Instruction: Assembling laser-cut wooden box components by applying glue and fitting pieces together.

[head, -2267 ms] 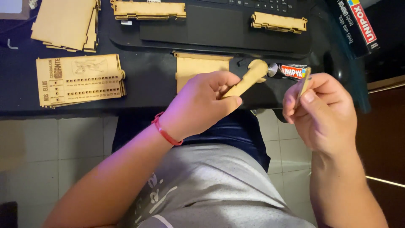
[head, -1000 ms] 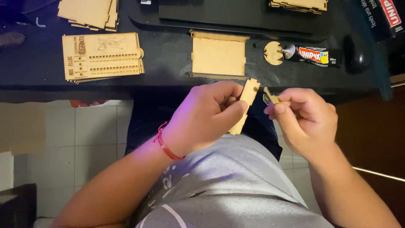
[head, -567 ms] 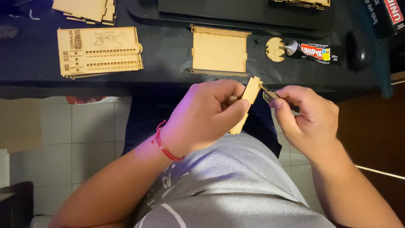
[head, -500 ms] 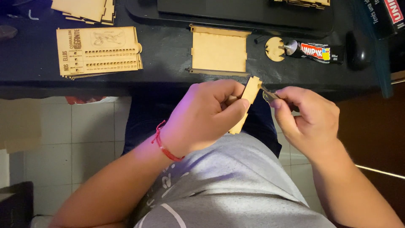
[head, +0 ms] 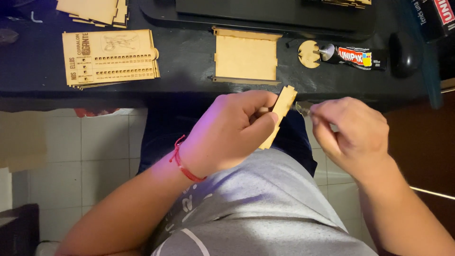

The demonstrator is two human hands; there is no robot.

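Seen from above, over the person's lap. The left hand (head: 227,135) is closed around a notched wooden strip (head: 278,116), tilting it up, seemingly to expose one edge. The right hand (head: 348,132) pinches a small metallic tool (head: 302,107) whose tip touches that edge; most of it is hidden by the fingers, so its kind is unclear. On the dark worktop (head: 189,52) beyond lie a wooden panel (head: 245,57), an engraved sheet (head: 109,57), a disc (head: 309,53) and a glue tube (head: 353,56).
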